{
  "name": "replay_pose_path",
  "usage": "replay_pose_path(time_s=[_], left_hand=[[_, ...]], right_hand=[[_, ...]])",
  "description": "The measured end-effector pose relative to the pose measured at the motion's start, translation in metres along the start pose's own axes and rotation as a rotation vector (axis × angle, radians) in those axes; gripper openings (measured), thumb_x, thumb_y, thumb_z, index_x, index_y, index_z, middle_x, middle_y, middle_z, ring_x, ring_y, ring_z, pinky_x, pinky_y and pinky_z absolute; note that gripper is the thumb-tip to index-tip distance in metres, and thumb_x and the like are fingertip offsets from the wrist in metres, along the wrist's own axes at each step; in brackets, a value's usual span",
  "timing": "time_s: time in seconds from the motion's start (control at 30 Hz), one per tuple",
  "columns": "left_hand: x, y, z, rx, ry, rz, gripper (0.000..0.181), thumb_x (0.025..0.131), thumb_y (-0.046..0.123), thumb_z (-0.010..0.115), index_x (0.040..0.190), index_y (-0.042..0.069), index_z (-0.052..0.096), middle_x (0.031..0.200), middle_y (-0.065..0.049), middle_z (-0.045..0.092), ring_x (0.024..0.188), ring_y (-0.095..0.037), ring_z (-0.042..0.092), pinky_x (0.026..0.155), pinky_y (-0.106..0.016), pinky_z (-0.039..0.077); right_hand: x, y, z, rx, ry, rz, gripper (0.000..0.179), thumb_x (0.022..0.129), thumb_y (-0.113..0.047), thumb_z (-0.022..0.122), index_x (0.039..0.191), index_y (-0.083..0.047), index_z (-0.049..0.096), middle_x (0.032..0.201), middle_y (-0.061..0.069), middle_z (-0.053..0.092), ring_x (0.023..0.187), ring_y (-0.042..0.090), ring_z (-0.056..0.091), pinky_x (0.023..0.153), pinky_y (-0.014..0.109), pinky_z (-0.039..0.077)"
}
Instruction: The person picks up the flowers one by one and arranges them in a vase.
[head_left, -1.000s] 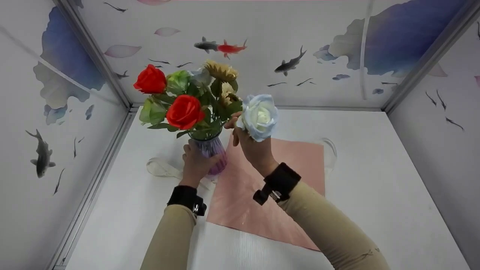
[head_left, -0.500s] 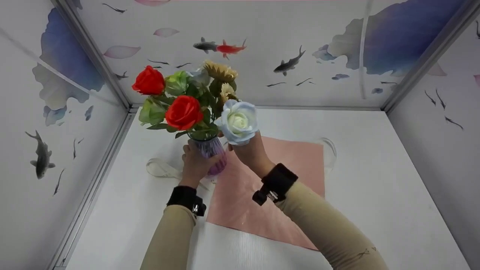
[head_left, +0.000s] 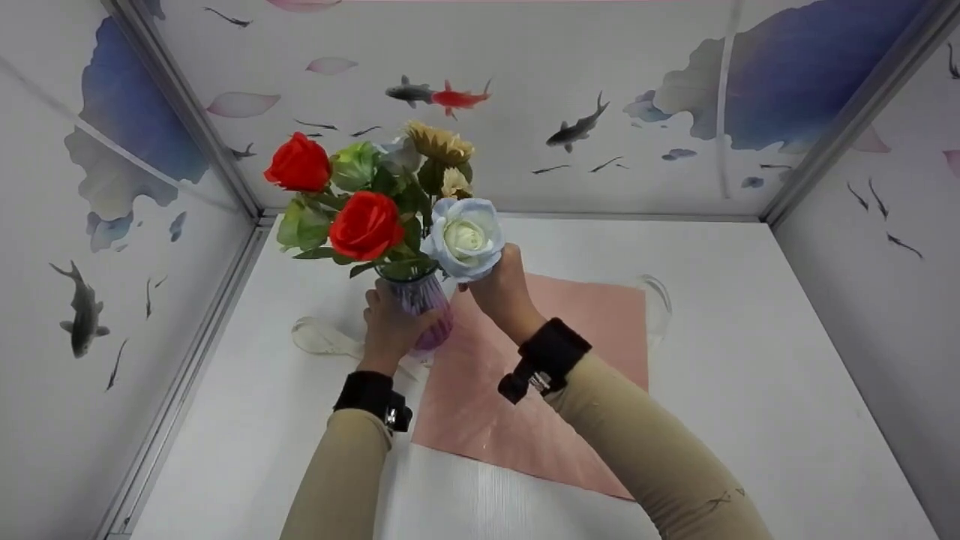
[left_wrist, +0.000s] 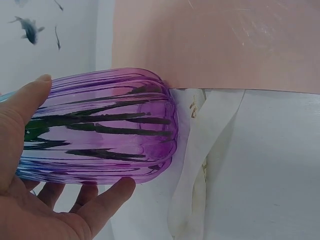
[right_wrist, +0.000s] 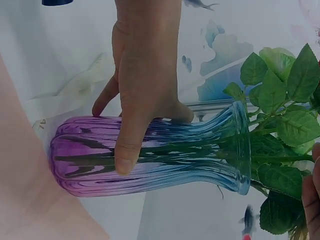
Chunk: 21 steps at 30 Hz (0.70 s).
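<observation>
My left hand (head_left: pixel 394 326) grips a ribbed glass vase (left_wrist: pixel 100 125), which fades from purple at the base to blue at the rim. Dark green stems show through its glass. Red roses (head_left: pixel 366 225), green blooms (head_left: pixel 304 223) and a yellow-brown sunflower (head_left: pixel 441 142) rise out of it. A pale blue-white rose (head_left: pixel 466 238) sits at the right of the bunch, held by my right hand (head_left: pixel 510 289) just behind the bloom. That bloom hides its stem and most of my fingers. In the right wrist view only some fingertips (right_wrist: pixel 312 192) appear, beside leaves above the rim.
A pink sheet (head_left: pixel 525 405) lies flat on the white table (head_left: pixel 750 375), right of the vase. A white ribbon (head_left: pixel 322 337) lies by the vase's left side and runs past its base. Printed panels (head_left: pixel 510 165) enclose the table at the back and sides.
My right hand has carried the blue-white rose left, against the bunch at the vase's mouth, and it now overlaps the leaves there. The left hand and vase have stayed in place.
</observation>
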<state>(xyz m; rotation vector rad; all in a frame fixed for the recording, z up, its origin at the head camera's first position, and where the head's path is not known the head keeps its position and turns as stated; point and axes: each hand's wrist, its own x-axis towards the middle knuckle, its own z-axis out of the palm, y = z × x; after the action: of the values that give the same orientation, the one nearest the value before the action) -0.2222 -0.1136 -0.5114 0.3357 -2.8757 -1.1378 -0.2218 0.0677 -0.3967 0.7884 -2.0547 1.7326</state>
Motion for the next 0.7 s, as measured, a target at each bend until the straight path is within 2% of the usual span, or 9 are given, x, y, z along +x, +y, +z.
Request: replay_pose_path(time_s=[0.13,0.23,0.37,0.5,0.6,0.7], left_hand=[[0.0,0.0,0.0,-0.013,-0.006,-0.01,0.104,0.081,0.047,0.081,0.15,-0.001,0.021,0.142,-0.028,0.036,0.131,-0.043,0.037,0.109,-0.058,0.038],[0.0,0.0,0.0,-0.023,-0.011,-0.029,0.104,0.08,0.046,0.081,0.151,0.001,0.02,0.143,-0.028,0.036,0.132,-0.043,0.037,0.11,-0.058,0.038],[0.002,0.002,0.0,-0.035,-0.023,-0.062,0.104,0.079,0.046,0.081,0.151,0.003,0.02,0.143,-0.027,0.034,0.131,-0.043,0.036,0.11,-0.058,0.039],[0.002,0.004,0.0,-0.052,-0.024,-0.076,0.105,0.078,0.046,0.081,0.152,0.004,0.019,0.143,-0.027,0.033,0.129,-0.045,0.038,0.108,-0.058,0.041],[0.004,0.004,0.001,-0.06,-0.02,-0.074,0.105,0.079,0.046,0.081,0.152,0.003,0.019,0.143,-0.027,0.033,0.128,-0.046,0.038,0.107,-0.059,0.042],[0.006,0.005,0.003,-0.062,-0.019,-0.087,0.105,0.079,0.046,0.082,0.151,0.004,0.019,0.142,-0.026,0.032,0.128,-0.046,0.038,0.106,-0.06,0.043]], right_hand=[[0.004,0.001,0.001,0.135,-0.013,0.075,0.009,0.089,0.016,0.058,0.087,0.012,0.065,0.063,0.02,0.067,0.046,0.007,0.057,0.048,0.022,0.049],[0.006,0.003,0.0,0.199,-0.015,0.108,0.011,0.094,0.012,0.058,0.098,0.012,0.068,0.064,0.016,0.067,0.049,0.006,0.058,0.048,0.024,0.05],[0.01,0.006,-0.002,0.185,-0.028,0.075,0.022,0.098,0.006,0.059,0.116,0.007,0.07,0.067,0.022,0.066,0.052,0.011,0.06,0.049,0.033,0.053],[0.012,0.008,-0.004,0.161,-0.023,0.122,0.025,0.099,0.002,0.06,0.121,0.003,0.07,0.07,0.021,0.067,0.051,0.015,0.06,0.049,0.039,0.054],[0.011,0.007,-0.005,0.145,-0.007,0.196,0.018,0.098,-0.004,0.065,0.112,0.005,0.071,0.072,0.018,0.07,0.05,0.017,0.061,0.053,0.035,0.054],[0.007,0.008,-0.007,0.081,0.009,0.217,0.012,0.098,-0.008,0.066,0.103,0.003,0.07,0.072,0.015,0.071,0.05,0.015,0.061,0.054,0.028,0.052]])
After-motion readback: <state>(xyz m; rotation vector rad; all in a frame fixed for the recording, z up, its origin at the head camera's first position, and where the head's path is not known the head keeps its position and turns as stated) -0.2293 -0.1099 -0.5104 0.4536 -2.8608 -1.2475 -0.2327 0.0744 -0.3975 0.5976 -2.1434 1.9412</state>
